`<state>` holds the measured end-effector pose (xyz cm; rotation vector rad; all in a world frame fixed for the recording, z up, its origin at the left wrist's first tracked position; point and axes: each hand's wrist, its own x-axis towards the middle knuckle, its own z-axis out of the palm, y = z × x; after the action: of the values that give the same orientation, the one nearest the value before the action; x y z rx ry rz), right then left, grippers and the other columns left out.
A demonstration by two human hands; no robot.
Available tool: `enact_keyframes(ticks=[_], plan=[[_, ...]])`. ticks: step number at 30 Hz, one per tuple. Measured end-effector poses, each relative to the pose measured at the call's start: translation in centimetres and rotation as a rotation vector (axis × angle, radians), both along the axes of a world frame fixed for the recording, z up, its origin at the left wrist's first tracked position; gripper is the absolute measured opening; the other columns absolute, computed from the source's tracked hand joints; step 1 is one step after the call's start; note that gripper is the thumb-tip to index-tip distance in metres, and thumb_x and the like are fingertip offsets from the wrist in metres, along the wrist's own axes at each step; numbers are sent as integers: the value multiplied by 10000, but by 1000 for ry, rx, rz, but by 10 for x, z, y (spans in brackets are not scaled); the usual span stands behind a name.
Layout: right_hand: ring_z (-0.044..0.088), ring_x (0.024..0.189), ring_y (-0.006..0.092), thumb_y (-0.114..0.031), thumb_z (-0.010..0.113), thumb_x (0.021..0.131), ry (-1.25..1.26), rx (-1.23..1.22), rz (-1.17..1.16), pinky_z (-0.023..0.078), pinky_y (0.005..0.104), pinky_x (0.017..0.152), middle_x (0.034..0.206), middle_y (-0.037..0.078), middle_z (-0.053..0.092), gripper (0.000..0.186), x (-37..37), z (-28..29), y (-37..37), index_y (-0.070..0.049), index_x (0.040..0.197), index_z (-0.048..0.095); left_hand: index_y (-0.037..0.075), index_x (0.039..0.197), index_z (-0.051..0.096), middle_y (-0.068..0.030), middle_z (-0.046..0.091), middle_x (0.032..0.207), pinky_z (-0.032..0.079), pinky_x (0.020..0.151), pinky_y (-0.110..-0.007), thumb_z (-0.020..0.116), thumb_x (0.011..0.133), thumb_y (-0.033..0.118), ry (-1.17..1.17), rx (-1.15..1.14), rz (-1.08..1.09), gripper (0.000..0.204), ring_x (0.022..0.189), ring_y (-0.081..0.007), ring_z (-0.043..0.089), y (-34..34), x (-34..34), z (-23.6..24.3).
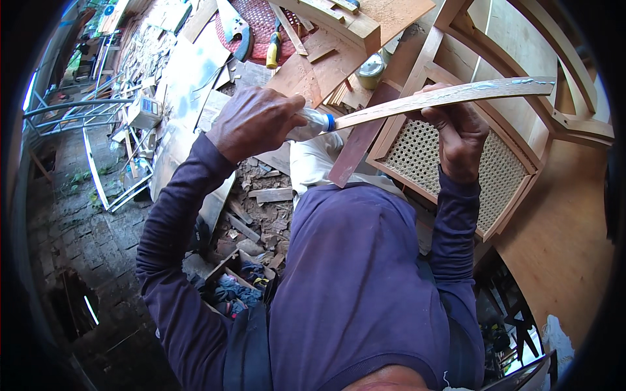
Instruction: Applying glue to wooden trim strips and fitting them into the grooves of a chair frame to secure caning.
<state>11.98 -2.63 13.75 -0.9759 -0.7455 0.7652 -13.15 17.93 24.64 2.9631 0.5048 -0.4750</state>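
My left hand [255, 122] is wrapped round a clear plastic bottle [309, 126] with a blue cap, held on its side. The bottle's capped end meets the left end of a slim, slightly curved wooden strip [391, 106]. Whitish glue [492, 86] runs in a wavy bead along the strip's upper face, thickest toward the right. My right hand [458, 138] grips the strip from below, past its middle, with the fingers partly hidden behind it. Beneath the strip and that hand is a wooden chair frame with a woven cane panel [417, 159].
Curved wooden chair parts [548, 55] rise at the far right. A reddish-brown board [365, 133] slants under the strip. Ahead lie a handsaw [235, 29], a yellow-handled screwdriver [273, 52], a thick wooden block [355, 29] and a lidded jar [372, 68]. Wood scraps [270, 195] litter the ground.
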Motion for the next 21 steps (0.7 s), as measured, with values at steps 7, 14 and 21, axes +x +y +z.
enact_keyframes(ticks=[7, 14, 21], plan=[[747, 1030, 246, 96, 669, 987, -2, 4, -16, 673, 407, 933, 1176, 159, 740, 275, 4, -2, -2, 59, 1257, 704, 99, 935, 639, -150, 669, 690, 477, 595, -495, 760, 963, 268, 17, 8, -11, 210, 655, -380, 682, 5, -7, -7], [751, 1024, 251, 101, 666, 985, 14, 12, -19, 678, 406, 924, 1192, 166, 734, 280, 7, -3, -3, 63, 1261, 702, 94, 939, 648, -166, 663, 706, 481, 607, -508, 751, 964, 280, 50, -15, 32, 213, 676, -396, 679, 7, -16, -10], [756, 1049, 264, 79, 654, 1006, 2, 13, -3, 679, 436, 948, 1195, 168, 735, 269, 11, -4, -3, 56, 1269, 702, 88, 931, 647, -166, 661, 714, 482, 606, -507, 757, 956, 281, 53, -18, 35, 224, 682, -400, 677, 8, -24, -12]])
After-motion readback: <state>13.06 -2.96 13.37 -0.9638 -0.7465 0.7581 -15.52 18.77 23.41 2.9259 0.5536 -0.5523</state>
